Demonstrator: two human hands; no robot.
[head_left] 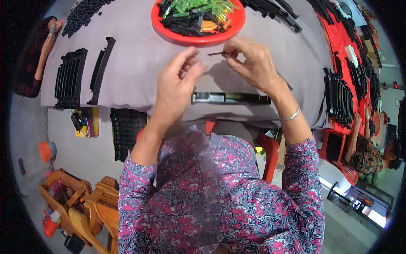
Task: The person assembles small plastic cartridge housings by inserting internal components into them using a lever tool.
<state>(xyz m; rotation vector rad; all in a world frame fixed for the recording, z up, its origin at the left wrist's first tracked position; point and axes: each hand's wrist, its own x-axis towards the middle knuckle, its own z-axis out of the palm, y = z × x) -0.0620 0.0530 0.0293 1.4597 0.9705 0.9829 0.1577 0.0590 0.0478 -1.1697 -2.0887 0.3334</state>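
My right hand (253, 63) pinches a thin dark strip (216, 53) between thumb and fingertips, just in front of a red plastic tray (198, 40). The strip points left toward my left hand (179, 78), whose fingers are loosely bent and slightly blurred, with nothing visible in them. Below both hands, along the table's near edge, lies a long black plastic bar (249, 98) with an open channel. Heaped in the tray are small black pieces (179, 25), clear green pieces (186, 6) and an orange piece (209, 26).
At left lie a row of black bars (71, 78), a separate black bar (101, 70) and a pile of small black pieces (82, 17). More black bars (338, 99) stand at right, beside a red cloth (344, 34). Other people (31, 67) sit at both sides.
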